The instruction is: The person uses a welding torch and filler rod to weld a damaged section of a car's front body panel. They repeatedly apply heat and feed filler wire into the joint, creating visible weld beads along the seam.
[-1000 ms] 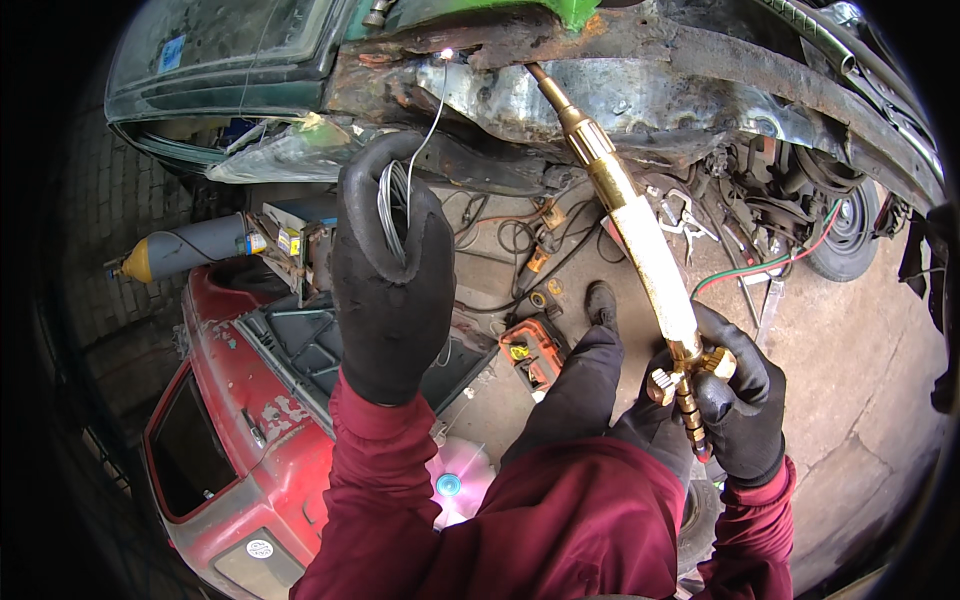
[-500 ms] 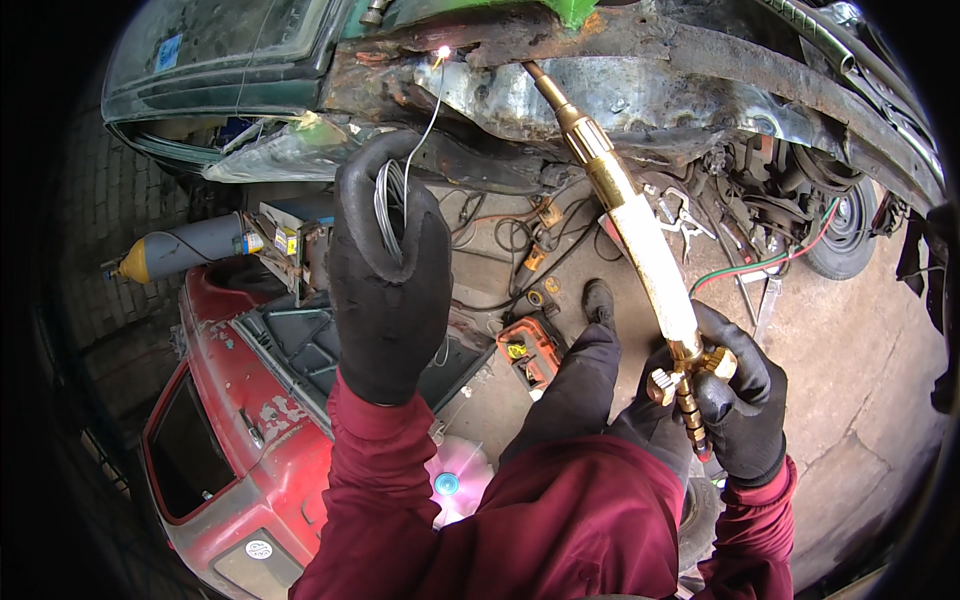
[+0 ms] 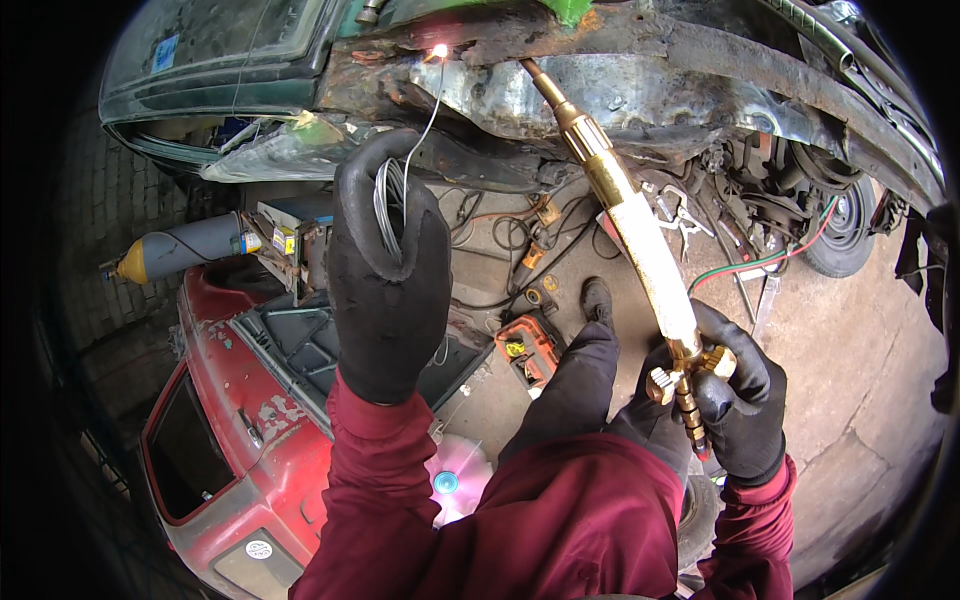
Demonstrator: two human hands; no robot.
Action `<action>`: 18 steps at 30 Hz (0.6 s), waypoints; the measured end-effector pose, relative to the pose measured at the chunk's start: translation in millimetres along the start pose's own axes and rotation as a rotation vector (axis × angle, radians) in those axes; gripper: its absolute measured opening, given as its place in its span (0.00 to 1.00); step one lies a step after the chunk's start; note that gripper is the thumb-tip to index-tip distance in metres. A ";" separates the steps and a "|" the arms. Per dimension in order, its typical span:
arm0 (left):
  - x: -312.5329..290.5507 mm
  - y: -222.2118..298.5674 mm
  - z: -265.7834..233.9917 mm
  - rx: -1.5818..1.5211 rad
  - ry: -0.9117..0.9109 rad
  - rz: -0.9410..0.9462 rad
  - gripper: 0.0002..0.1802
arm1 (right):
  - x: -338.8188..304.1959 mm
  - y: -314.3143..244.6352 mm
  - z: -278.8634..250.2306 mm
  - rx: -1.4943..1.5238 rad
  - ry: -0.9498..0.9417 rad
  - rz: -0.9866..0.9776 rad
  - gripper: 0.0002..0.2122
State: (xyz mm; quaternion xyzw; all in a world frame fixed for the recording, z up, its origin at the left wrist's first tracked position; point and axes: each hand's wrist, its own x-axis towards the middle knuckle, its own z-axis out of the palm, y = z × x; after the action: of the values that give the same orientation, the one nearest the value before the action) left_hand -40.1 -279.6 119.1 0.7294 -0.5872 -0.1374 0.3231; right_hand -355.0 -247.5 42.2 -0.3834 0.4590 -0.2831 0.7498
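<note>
In a black glove, my left hand (image 3: 388,290) is closed around a small coil of thin wire (image 3: 390,205). The wire's free end rises to a bright glowing spot (image 3: 440,51) on the rusty metal edge of the vehicle body (image 3: 610,85). My right hand (image 3: 738,390), gloved in black too, grips the lower end of a brass gas torch (image 3: 645,245) by its valve knobs (image 3: 718,362). The torch slants up and to the left, and its tip reaches the rusty edge, to the right of the glow. Whether the tip touches the metal is hidden.
Red and green hoses (image 3: 745,268) run toward a wheel (image 3: 840,230) at right. A grey gas cylinder (image 3: 190,247) lies at left above a red vehicle cab (image 3: 235,420). On the floor are an orange toolbox (image 3: 527,350), an angle grinder (image 3: 530,260), cables and locking pliers (image 3: 682,218).
The glowing spot has shifted slightly left and looks redder, with the wire end at its lower edge. Both hands hold almost the same position.
</note>
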 end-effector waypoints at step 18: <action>-1.6 -1.0 0.7 -0.003 0.011 0.001 0.18 | 2.5 0.4 5.6 -0.016 0.028 -0.054 0.40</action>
State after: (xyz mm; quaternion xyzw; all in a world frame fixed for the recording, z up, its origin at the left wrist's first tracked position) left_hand -40.2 -278.2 117.6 0.7293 -0.5856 -0.1342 0.3273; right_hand -348.8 -247.5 42.3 -0.3977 0.4611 -0.3048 0.7323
